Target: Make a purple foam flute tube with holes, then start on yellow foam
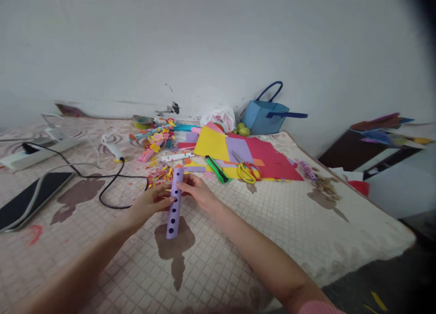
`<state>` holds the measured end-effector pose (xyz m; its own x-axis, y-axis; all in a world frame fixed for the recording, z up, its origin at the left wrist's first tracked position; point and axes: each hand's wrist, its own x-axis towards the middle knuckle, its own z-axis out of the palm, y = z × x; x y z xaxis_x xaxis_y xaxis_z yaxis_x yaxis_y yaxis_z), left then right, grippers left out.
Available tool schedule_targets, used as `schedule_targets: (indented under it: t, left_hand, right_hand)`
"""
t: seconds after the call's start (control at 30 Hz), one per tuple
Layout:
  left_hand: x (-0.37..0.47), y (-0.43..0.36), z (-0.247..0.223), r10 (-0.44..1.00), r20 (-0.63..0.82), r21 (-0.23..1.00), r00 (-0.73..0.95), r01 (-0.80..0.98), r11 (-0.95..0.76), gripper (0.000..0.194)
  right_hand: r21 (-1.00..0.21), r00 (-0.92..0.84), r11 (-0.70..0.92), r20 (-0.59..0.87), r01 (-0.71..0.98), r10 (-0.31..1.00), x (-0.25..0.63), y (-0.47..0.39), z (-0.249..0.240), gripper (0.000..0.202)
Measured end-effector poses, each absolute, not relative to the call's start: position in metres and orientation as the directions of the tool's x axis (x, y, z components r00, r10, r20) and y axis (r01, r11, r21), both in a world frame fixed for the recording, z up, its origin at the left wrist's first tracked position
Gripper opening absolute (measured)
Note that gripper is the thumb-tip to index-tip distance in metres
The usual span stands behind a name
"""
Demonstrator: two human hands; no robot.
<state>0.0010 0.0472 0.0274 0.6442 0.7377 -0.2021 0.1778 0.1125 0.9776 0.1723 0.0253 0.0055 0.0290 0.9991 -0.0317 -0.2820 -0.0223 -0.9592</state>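
Note:
A purple paper tube [174, 209] with a line of black dots down its front is held tilted slightly over the patterned cloth. My left hand [153, 200] grips it from the left, thumb across the front near the middle dots. From the right, my right hand [197, 190] pinches it a little higher up, below the top end. A bit of orange shows at the tube's top. Behind the tube lie small colourful paper scraps [160, 174]. To the right are a green utility knife [216, 169] and yellow-and-orange-handled scissors [248, 172].
Coloured paper sheets [272, 157] spread behind the scissors, with a blue bag [264, 116] against the wall. On the left lie a glue gun [113, 147] with a black cord, a power strip [41, 153] and a dark tablet-like slab [41, 191]. Peanut-like pieces [325, 186] sit right.

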Motion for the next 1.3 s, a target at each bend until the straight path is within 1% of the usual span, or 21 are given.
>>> schedule_targets:
  t: [0.1, 0.2, 0.27, 0.4, 0.5, 0.63, 0.73, 0.83, 0.97, 1.17, 1.23, 1.3]
  left_hand:
    - [-0.001, 0.051, 0.025, 0.715, -0.252, 0.967, 0.652, 0.146, 0.207, 0.051]
    - [-0.003, 0.053, 0.025, 0.687, -0.29, 0.951, 0.666, 0.123, 0.283, 0.046]
    - [-0.004, 0.053, 0.025, 0.669, -0.316, 0.942, 0.673, 0.137, 0.308, 0.045]
    - [-0.005, 0.054, 0.021, 0.632, -0.337, 0.935, 0.698, 0.17, 0.311, 0.051]
    - [-0.005, 0.055, 0.018, 0.609, -0.352, 0.931, 0.711, 0.198, 0.307, 0.052]
    - [-0.005, 0.055, 0.017, 0.611, -0.334, 0.942, 0.718, 0.23, 0.245, 0.052]
    - [-0.003, 0.052, 0.017, 0.616, -0.294, 0.955, 0.731, 0.249, 0.161, 0.053]
    - [0.0, 0.049, 0.018, 0.653, -0.237, 0.965, 0.719, 0.254, 0.07, 0.053]
    - [0.002, 0.048, 0.015, 0.691, -0.198, 0.964, 0.696, 0.266, 0.008, 0.051]
    - [-0.003, 0.055, 0.008, 0.652, -0.191, 0.963, 0.734, 0.27, -0.022, 0.043]
    - [-0.005, 0.057, 0.008, 0.659, -0.163, 0.957, 0.734, 0.279, -0.075, 0.039]
    - [-0.006, 0.057, 0.009, 0.668, -0.126, 0.938, 0.734, 0.306, -0.159, 0.034]
  right_hand:
    - [-0.973, 0.058, -0.017, -0.031, -0.23, 0.998, 0.178, 0.027, 0.003, 0.04]
    - [-0.99, 0.183, 0.0, -0.027, -0.143, 0.983, 0.191, 0.032, -0.005, 0.039]
    - [-0.996, 0.244, 0.0, -0.022, -0.087, 0.97, 0.197, 0.036, -0.011, 0.041]
    - [-1.0, 0.258, 0.004, -0.002, -0.022, 0.966, 0.2, 0.038, -0.016, 0.037]
    - [-1.0, 0.24, 0.011, 0.005, -0.023, 0.971, 0.197, 0.035, -0.013, 0.035]
    - [-0.997, 0.184, -0.012, -0.025, -0.072, 0.983, 0.193, 0.031, -0.005, 0.043]
    - [-0.995, 0.128, -0.039, -0.052, -0.097, 0.99, 0.19, 0.03, -0.004, 0.041]
    - [-0.993, 0.12, -0.047, -0.06, -0.108, 0.991, 0.187, 0.03, -0.007, 0.038]
    - [-0.994, 0.157, -0.035, -0.05, -0.099, 0.986, 0.186, 0.032, -0.01, 0.041]
    - [-1.0, 0.34, 0.03, 0.026, -0.007, 0.94, 0.198, 0.034, -0.004, 0.036]
    - [-0.999, 0.369, 0.039, 0.048, 0.032, 0.928, 0.202, 0.036, -0.002, 0.038]
    - [-0.996, 0.35, 0.043, 0.067, 0.076, 0.934, 0.204, 0.037, -0.001, 0.039]
